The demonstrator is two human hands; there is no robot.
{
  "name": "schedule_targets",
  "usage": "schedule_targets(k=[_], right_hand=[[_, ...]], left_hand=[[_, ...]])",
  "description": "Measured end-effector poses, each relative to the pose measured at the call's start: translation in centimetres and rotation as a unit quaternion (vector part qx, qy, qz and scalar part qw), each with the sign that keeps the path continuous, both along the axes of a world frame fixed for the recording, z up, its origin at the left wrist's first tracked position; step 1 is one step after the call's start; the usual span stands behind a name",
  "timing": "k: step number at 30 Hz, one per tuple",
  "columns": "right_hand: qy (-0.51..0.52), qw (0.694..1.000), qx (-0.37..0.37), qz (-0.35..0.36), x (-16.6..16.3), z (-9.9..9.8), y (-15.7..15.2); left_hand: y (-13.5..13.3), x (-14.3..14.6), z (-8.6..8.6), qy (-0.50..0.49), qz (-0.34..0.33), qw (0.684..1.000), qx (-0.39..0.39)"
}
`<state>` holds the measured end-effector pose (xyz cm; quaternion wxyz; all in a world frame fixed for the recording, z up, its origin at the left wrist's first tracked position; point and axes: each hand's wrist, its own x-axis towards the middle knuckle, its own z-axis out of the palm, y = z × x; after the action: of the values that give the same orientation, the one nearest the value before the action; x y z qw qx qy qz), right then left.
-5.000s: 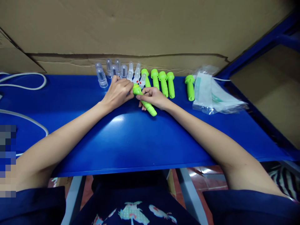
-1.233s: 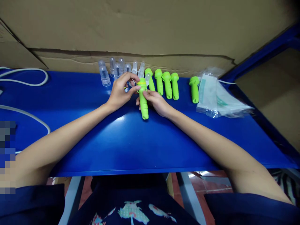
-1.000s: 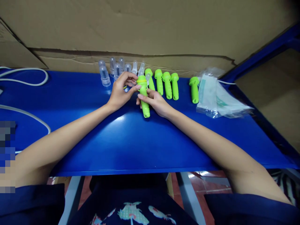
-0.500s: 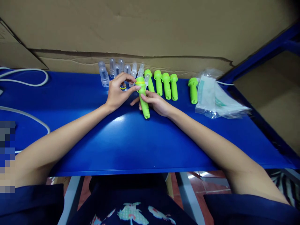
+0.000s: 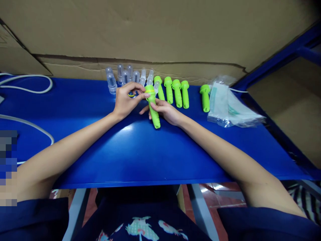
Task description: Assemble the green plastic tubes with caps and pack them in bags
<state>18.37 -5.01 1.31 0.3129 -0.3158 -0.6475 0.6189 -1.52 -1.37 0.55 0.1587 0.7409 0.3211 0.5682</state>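
A lime-green ribbed plastic handle (image 5: 153,110) with a wider collar is tilted between my hands over the table. My right hand (image 5: 167,111) grips its body with the thumb on top; some fingers stick out past its left side. At the collar, the fingers and thumb of my left hand (image 5: 127,100) pinch the handle's upper end, where a yellow ring (image 5: 149,90) sits. A second yellow ring (image 5: 131,95) shows below my left fingers, partly hidden; I cannot tell how it is held.
Several clear plastic tubes (image 5: 111,83) stand behind my left hand. Several green handles (image 5: 177,93) lie at the back, with another green handle (image 5: 205,98) beside a clear plastic bag (image 5: 230,105). White cables (image 5: 30,121) lie left on the blue table (image 5: 150,157); cardboard (image 5: 155,30) rises behind.
The view has shifted slightly. Both hands keep their hold on the green handle, and the yellow ring stays at its collar; otherwise almost nothing differs.
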Motion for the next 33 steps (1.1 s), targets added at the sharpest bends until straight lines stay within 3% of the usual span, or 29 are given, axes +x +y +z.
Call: schedule_targets(k=[7, 18, 33], right_hand=[[-0.011, 1.000, -0.005, -0.021, 0.04, 0.00, -0.15], [0.015, 0.999, 0.000, -0.031, -0.36, -0.05, -0.29], [0.014, 0.999, 0.003, -0.039, -0.59, 0.04, -0.21]], left_hand=[[-0.43, 0.57, -0.34, -0.031, -0.021, 0.999, -0.012], [-0.85, 0.46, 0.49, 0.051, 0.002, 0.997, 0.062], [-0.28, 0.30, 0.46, 0.042, -0.002, 0.997, 0.061]])
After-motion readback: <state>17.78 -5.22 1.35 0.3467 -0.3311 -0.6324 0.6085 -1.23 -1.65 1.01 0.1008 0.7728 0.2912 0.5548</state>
